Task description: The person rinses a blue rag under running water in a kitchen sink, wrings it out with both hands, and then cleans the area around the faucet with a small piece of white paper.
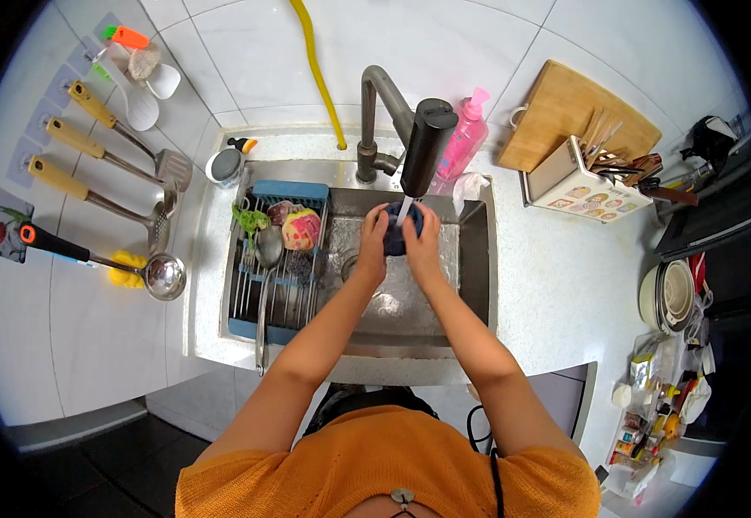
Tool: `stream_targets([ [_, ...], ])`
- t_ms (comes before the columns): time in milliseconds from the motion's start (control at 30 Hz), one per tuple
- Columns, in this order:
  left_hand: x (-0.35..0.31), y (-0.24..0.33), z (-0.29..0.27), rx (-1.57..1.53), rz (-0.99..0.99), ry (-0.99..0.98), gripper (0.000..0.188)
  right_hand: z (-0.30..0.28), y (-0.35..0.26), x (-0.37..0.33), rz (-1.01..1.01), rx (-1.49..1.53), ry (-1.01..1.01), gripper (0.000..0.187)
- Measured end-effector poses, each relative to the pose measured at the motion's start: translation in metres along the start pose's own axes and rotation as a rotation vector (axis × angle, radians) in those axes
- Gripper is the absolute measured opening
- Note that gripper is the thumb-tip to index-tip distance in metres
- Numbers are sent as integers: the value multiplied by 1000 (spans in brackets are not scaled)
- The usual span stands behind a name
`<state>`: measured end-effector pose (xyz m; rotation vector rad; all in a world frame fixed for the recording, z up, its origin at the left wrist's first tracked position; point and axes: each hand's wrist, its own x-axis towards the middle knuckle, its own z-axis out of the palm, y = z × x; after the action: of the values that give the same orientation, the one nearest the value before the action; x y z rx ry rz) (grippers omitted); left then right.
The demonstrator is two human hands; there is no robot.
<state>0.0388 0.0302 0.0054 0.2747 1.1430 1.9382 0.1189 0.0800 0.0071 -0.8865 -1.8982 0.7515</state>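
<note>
Both hands are over the steel sink (392, 302). My left hand (375, 235) curls round the left side of a small, round, dark blue bowl (395, 243). From the other side, my right hand (422, 243) grips the same bowl, with the thumbs toward its middle. Much of its outline is hidden by my fingers. A thin stream of water (405, 210) falls onto it from the black spout head (430, 147) of the tap (379, 86). The sink drain (349, 268) shows below and to the left of my left hand.
A blue-ended drying rack (259, 330) spans the sink's left side, holding a long-handled spoon (268, 250) and a pink-yellow sponge (301, 229). Behind stands a pink pump bottle (463, 142). A cutting board (574, 112) and utensil holder (587, 177) stand right; ladles and turners hang left.
</note>
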Motion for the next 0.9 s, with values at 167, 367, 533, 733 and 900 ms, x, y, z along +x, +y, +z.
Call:
stream_targets([
  [167, 6, 7, 3, -125, -217, -17, 25, -10, -21, -17, -75, 34, -63, 36],
  [367, 5, 1, 12, -129, -144, 149, 25, -2, -25, -10, 178, 85, 7, 30],
  [533, 8, -1, 14, 217, 54, 252, 30, 5, -20, 1, 407, 156, -6, 29],
  [733, -7, 9, 12, 777, 303, 15, 29, 21, 37, -1, 918, 753, -186, 23],
  [900, 7, -2, -12, 467, 260, 31, 22, -5, -3, 17, 1285, 857, -343, 42],
])
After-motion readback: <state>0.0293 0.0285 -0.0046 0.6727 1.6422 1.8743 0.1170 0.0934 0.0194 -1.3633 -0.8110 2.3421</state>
